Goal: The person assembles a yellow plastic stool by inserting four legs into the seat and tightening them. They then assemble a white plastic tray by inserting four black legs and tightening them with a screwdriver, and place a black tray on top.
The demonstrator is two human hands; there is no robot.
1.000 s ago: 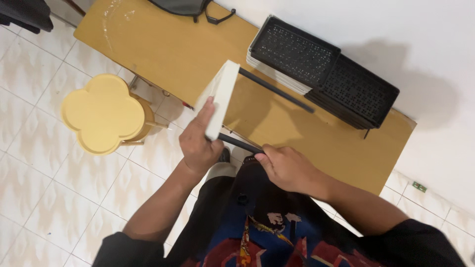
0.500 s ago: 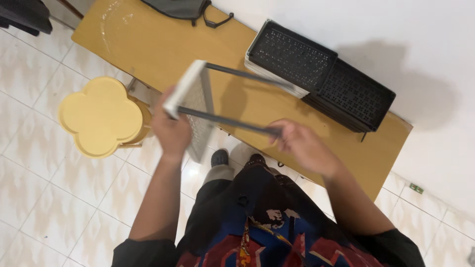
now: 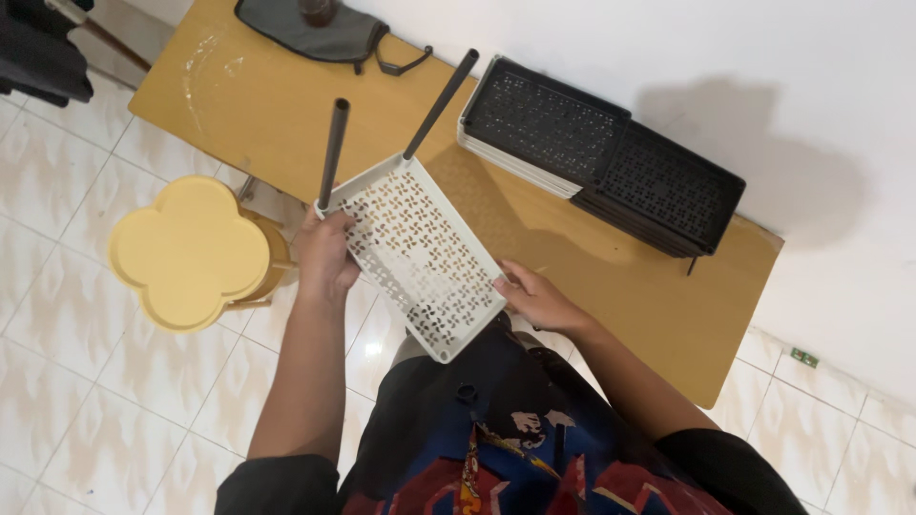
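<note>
White perforated tray point(image 3: 417, 256) held flat between both hands above wooden table point(image 3: 611, 277) edge, left hand point(image 3: 325, 256) gripping one long side, right hand point(image 3: 534, 298) the other (two dark legs point(image 3: 332, 153) sticking up), black trays point(image 3: 601, 153) stacked behind, yellow stool point(image 3: 189, 250) left.

Your left hand point(image 3: 324, 256) covers the near-left corner of the white perforated tray point(image 3: 420, 253), so your fingers' grip there is hidden. The tray hides part of the worktop point(image 3: 611, 277). The dark pouch point(image 3: 315, 29) is cut off by the top edge; the black furniture point(image 3: 38, 48) by the left.
</note>
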